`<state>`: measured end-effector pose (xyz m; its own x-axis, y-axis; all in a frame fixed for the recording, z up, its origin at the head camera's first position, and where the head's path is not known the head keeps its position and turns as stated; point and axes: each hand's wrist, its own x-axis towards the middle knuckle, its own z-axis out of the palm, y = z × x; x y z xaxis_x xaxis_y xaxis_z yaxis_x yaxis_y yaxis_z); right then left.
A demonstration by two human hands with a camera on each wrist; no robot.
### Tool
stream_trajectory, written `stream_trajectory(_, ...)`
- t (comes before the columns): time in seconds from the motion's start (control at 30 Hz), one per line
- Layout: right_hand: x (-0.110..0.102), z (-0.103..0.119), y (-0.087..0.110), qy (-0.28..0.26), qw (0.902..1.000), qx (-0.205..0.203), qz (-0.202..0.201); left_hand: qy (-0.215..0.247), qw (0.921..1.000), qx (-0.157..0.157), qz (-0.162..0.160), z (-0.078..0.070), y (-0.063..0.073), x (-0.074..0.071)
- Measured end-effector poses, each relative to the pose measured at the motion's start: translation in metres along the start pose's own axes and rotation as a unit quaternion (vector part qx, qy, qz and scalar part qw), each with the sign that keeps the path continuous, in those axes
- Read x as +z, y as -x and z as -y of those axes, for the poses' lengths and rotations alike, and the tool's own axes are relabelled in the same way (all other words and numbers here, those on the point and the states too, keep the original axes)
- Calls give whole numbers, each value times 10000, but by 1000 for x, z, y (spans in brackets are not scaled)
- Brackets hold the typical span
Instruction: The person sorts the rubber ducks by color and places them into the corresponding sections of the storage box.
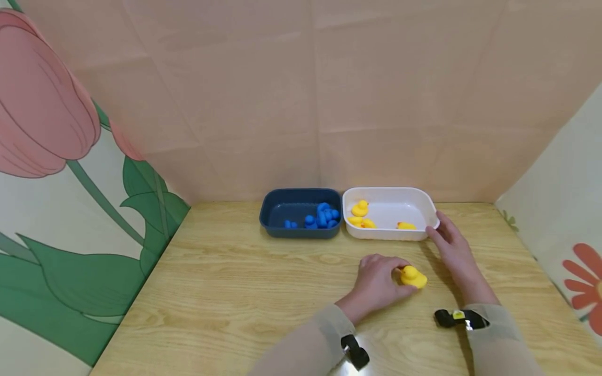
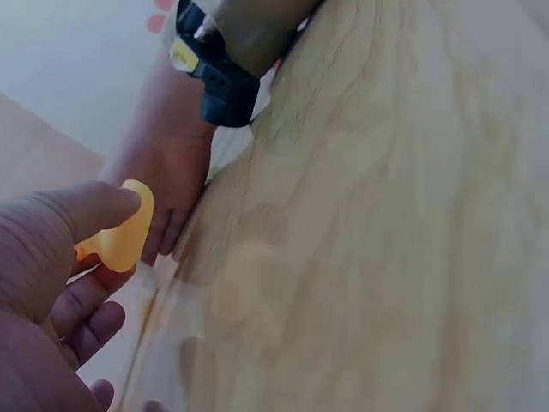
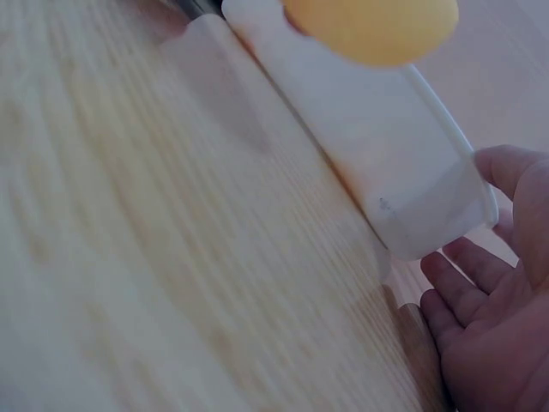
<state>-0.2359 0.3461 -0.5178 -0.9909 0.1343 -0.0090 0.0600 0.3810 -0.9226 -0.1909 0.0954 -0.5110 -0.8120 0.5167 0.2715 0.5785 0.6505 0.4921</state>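
A yellow rubber duck (image 1: 414, 277) is pinched between the thumb and fingers of my left hand (image 1: 380, 282), held over the table in front of the white tray (image 1: 392, 235). The left wrist view shows the thumb pressed on the side of the duck (image 2: 129, 232). My right hand (image 1: 453, 250) rests against the tray's right end, thumb at the rim. In the right wrist view its loosely bent fingers (image 3: 463, 279) lie by the tray's lower corner. Several yellow ducks (image 1: 360, 209) lie inside the tray, most at its left side.
To the left of the white tray stands a dark blue tray (image 1: 277, 230) with several blue ducks (image 1: 324, 215), mostly at its right side. A plain pinkish backdrop (image 1: 301, 104) rises behind both. The wooden table (image 1: 226, 292) meets flower-printed walls on either side.
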Motion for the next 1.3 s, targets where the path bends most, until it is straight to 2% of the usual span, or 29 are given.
stream_trajectory(0.2, 1, 3, 1, -30, 10000, 3, -33, 108, 9997, -150, -153, 3, -2, -18)
stream_trajectory(0.5, 1, 1, 1, 3, 10000, 81, -34, 600, 9965, -490, -298, 13, -9, -43)
stream_trajectory(0.9, 2, 0, -2, 17, 10000, 28, -21, 382, 9950, -689, -612, 32, -33, -81)
stream_trajectory(1.1, 2, 0, -3, -3, 10000, 48, -15, 258, 9928, -820, -832, 42, -49, -92)
stream_trajectory(1.3, 2, -1, -3, -59, 9999, 105, -27, -24, 9920, -735, -1022, 46, -63, -97)
